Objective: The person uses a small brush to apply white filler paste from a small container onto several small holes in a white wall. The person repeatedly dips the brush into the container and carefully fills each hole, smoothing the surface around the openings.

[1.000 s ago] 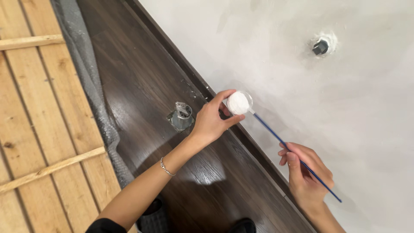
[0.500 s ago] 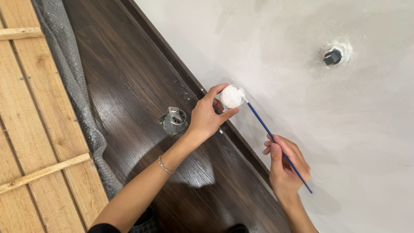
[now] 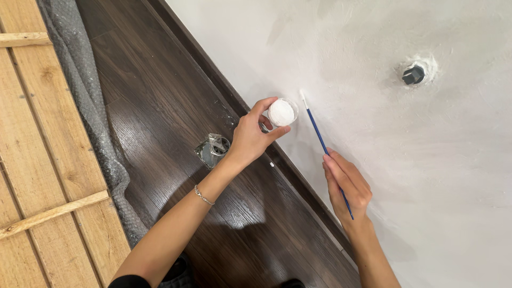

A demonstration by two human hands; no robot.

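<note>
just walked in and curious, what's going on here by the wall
A person is crouched over a dark wood floor next to a white wall. The left hand pinches a small round cup of white paint. The right hand holds a thin blue paintbrush, its white tip at the wall just right of the cup. A small metal fitting sits in the floor near the left wrist, and a dark stub pokes from the wall.

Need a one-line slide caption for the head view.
Left hand holds a small cup of white paint; right hand touches a thin blue brush to the white wall.
</note>
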